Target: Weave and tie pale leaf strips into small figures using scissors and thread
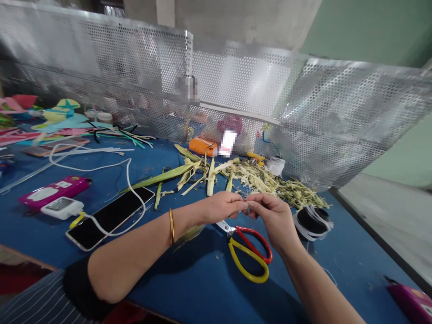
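While the scissors (pixel 231 230) lie nearest us on the counter (pixel 209 279), red and yellow handles toward us, their blades run partly out of sight under our left hand (pixel 222 206). Its fingertips meet those of our right hand (pixel 276 218) just above; both are pinched closed, and we cannot tell whether they grip anything. Left of us is a phone (pixel 111 218) crossed by a white cable (pixel 129 180); right, a black roll (pixel 309 219). Beyond our hands lie leaf strips (pixel 211 181) beside shredded leaves (pixel 256 179), then an orange packet (pixel 202 146) before a perforated screen (pixel 236 76).
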Tool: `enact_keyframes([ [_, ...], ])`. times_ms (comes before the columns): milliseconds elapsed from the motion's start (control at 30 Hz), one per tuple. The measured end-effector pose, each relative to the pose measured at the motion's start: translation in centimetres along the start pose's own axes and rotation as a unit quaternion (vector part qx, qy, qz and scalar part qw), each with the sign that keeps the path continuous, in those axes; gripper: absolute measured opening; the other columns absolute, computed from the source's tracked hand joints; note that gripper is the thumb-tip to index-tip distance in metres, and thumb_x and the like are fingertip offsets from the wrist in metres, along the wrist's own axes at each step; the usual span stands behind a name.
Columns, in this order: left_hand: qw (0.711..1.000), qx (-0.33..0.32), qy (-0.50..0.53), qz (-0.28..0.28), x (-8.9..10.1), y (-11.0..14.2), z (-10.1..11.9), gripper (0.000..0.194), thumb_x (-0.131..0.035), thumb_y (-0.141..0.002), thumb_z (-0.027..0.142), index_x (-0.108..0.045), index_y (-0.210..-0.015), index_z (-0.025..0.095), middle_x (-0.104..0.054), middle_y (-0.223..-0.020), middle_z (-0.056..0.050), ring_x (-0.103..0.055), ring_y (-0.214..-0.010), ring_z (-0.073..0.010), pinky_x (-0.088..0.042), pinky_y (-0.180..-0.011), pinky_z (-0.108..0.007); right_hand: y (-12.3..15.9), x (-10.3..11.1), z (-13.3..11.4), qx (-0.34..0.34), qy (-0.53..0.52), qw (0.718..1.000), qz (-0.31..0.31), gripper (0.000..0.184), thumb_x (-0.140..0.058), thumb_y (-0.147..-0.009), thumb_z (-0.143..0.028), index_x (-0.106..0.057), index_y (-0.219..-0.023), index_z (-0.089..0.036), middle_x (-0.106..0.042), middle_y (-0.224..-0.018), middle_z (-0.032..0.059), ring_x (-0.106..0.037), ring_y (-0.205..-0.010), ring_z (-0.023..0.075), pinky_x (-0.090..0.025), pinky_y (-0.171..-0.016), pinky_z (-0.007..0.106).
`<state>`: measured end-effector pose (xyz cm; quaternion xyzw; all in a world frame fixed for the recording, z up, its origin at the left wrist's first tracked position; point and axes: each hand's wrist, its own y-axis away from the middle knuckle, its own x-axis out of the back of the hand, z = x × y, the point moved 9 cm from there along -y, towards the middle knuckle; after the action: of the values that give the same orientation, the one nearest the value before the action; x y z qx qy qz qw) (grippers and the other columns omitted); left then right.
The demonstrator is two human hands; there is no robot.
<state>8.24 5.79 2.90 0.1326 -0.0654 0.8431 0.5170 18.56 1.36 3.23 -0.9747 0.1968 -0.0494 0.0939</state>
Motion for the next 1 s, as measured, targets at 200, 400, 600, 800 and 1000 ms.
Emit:
enact_keyframes([
  [200, 0.979, -0.057, -0.190, 0.046, 0.5, -0.2, 0.7, 0.031, -0.039, -0.091, 0.029, -0.056, -0.067, 0.019, -0.060, -0.065, -0.001, -0.051, -0.065, -0.0139, -0.032, -0.062, -0.027, 0.1, 0.0, 0.6, -0.018, 0.012, 0.999, 0.025, 0.016, -0.074, -0.066, -0.032, -0.071, -0.067, -0.017, -0.058, -0.049, -0.0017, -0.049, -0.047, 0.0110, -0.041, -0.047, 0.024],
  [400, 0.974, -0.015, -0.204, 0.096, 0.9, 0.0, 0.2, 0.028, -0.044, -0.088, 0.027, -0.057, -0.065, 0.019, -0.057, -0.057, 0.000, -0.050, -0.056, -0.0137, -0.030, -0.057, -0.026, 0.2, -0.1, 1.4, -0.007, 0.055, 0.998, 0.041, 0.016, -0.070, -0.073, -0.034, -0.069, -0.070, -0.018, -0.057, -0.050, -0.0028, -0.048, -0.048, 0.0113, -0.039, -0.047, 0.025],
  [600, 0.994, -0.019, -0.064, 0.082, 1.5, -0.4, -0.4, 0.027, -0.047, -0.087, 0.034, -0.061, -0.072, 0.016, -0.056, -0.062, 0.000, -0.047, -0.052, -0.0109, -0.035, -0.055, -0.024, 0.6, 1.1, -2.1, 0.110, 0.260, 0.959, 0.031, 0.027, -0.059, -0.084, -0.041, -0.065, -0.098, -0.019, -0.064, -0.075, 0.0034, -0.057, -0.065, 0.0169, -0.044, -0.061, 0.030],
  [800, 0.983, 0.011, 0.131, 0.130, 4.0, -0.3, -1.6, 0.029, -0.057, -0.083, 0.042, -0.062, -0.079, 0.014, -0.056, -0.068, -0.002, -0.045, -0.055, -0.0092, -0.035, -0.055, -0.026, 4.5, -0.5, 0.5, 0.060, 0.544, 0.816, -0.183, 0.025, -0.054, -0.080, -0.024, -0.059, -0.104, -0.020, -0.063, -0.089, 0.0073, -0.061, -0.074, 0.0218, -0.044, -0.065, 0.033],
  [1000, 0.980, -0.003, 0.137, 0.143, 4.8, 0.0, -1.3, 0.028, -0.060, -0.082, 0.041, -0.064, -0.077, 0.014, -0.057, -0.069, -0.003, -0.044, -0.056, -0.0094, -0.033, -0.056, -0.028, 6.6, -3.9, 3.9, 0.058, 0.641, 0.721, -0.255, 0.067, -0.050, -0.062, -0.005, -0.053, -0.128, -0.018, -0.063, -0.101, 0.0124, -0.062, -0.086, 0.0258, -0.046, -0.073, 0.033],
])
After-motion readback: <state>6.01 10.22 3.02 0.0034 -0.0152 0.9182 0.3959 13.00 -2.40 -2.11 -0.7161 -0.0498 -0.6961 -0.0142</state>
